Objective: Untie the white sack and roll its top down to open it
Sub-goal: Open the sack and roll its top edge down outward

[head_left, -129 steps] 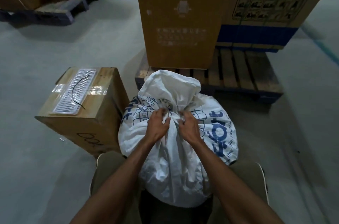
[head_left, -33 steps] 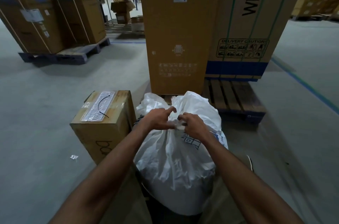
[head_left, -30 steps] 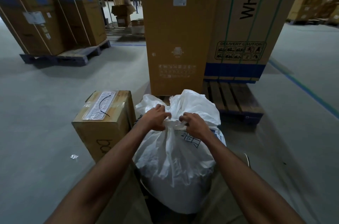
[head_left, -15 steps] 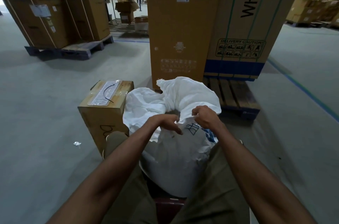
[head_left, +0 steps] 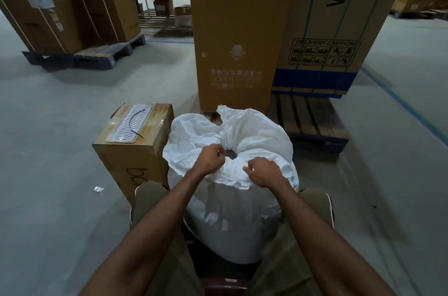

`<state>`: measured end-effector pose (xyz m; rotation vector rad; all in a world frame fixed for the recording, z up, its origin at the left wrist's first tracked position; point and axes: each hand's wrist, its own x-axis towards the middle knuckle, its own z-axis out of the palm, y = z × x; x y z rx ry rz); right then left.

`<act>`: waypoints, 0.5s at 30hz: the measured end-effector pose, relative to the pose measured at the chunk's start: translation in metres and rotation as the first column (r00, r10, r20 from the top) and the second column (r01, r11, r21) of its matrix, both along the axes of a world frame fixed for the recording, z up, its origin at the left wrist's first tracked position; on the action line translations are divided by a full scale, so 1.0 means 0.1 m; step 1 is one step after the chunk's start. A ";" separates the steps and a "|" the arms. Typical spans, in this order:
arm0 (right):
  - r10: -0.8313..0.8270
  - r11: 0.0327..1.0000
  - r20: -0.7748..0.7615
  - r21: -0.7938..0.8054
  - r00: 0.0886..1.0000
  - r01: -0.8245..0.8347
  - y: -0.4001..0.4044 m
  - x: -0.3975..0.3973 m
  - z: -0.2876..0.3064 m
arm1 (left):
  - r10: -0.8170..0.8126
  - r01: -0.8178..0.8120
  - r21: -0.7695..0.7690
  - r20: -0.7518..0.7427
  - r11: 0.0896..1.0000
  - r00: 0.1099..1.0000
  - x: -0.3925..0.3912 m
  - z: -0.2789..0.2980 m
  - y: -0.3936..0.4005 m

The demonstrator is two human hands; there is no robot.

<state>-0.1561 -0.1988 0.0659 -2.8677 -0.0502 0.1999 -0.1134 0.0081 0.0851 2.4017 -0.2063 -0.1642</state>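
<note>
Seated, a person braces the white sack (head_left: 232,213) between the knees while left hand (head_left: 210,158) and right hand (head_left: 263,172), each grip apparently clamped on its loosened rim, turn it outward.

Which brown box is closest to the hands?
The small box just left of the white sack. It sits on the floor with a white strip on top; the other boxes are tall and stand farther back.

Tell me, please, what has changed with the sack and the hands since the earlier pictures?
The white sack was tied at the neck; now its mouth gapes and the top spreads outward. The left hand and right hand have moved apart and each grips the near rim. The cardboard box beside it stayed put.
</note>
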 end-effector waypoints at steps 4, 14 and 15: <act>0.018 1.000 0.002 0.002 1.000 -0.018 0.18 0.29 -0.05 | -0.151 0.035 0.494 0.196 0.869 0.969 0.27 -0.14 -0.06; 0.146 0.985 -0.138 0.106 0.980 -0.132 0.44 0.83 -0.34 | -0.234 0.332 0.628 -0.236 0.704 0.943 0.68 -0.63 0.09; 0.157 0.985 -0.130 0.098 0.979 -0.145 0.45 0.84 -0.38 | -0.226 0.332 0.606 -0.245 0.723 0.943 0.65 -0.65 0.09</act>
